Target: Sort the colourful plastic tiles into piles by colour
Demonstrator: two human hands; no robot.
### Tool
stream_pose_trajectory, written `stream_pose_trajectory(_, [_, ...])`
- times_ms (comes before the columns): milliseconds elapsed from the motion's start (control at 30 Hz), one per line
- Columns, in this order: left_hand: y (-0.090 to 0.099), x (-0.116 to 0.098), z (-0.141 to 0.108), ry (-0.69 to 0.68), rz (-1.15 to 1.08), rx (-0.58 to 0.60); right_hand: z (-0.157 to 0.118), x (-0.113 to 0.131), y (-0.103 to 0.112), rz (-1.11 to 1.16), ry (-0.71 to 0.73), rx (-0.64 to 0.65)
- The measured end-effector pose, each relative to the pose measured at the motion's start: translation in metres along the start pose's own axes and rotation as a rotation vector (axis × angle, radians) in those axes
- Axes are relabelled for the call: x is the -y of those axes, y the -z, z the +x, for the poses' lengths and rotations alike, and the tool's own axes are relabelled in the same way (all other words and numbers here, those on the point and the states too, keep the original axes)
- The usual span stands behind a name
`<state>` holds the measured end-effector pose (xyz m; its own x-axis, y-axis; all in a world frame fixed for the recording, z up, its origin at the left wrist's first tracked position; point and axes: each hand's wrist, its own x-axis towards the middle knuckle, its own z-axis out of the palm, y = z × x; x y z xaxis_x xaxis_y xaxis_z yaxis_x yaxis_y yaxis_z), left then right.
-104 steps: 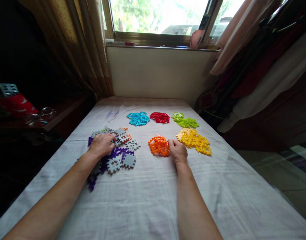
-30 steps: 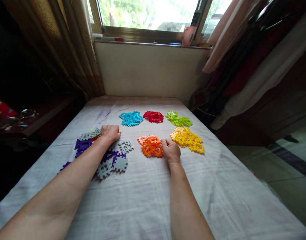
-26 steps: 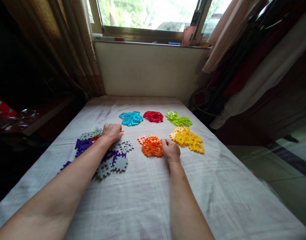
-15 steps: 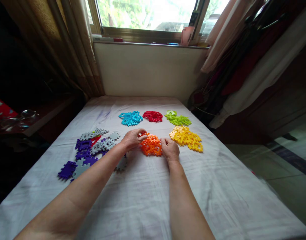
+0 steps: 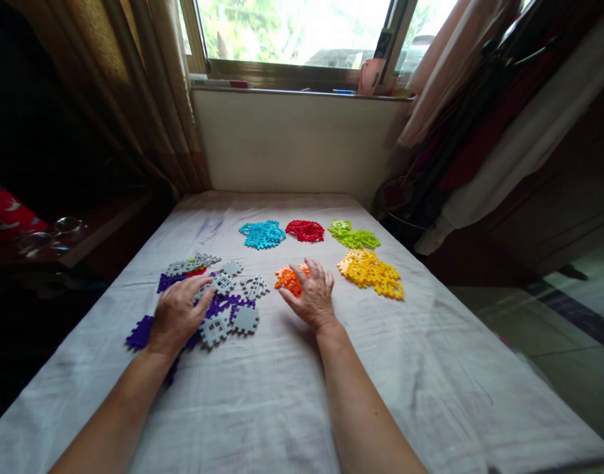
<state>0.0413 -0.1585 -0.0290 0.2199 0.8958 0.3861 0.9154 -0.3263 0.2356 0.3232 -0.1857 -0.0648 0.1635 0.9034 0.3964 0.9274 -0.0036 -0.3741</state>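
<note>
My left hand is over the mixed pile at the left, its fingers bent and apart near a grey piece. Purple pieces, more grey pieces and a bit of red lie around it. My right hand rests with spread fingers over the orange pieces, hiding part of them. Right of that hand lies a heap of yellow pieces. Farther back are separate heaps of blue, dark red and lime green pieces.
A pale cloth covers the table. Behind it are a low wall and a sill with a pink cup. Glasses lie on a dark surface at the left. Clothes hang at the right.
My left hand has gone from the orange pieces to the purple and grey pile. My right hand has shifted left onto the orange pieces, its fingers now spread. The view has moved slightly.
</note>
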Motion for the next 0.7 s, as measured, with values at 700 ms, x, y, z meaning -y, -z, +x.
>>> stream_pose_trajectory(700, [-0.003, 0.098, -0.014, 0.643, -0.197, -0.233, 0.059, -0.001, -0.031, -0.268, -0.098, 0.100])
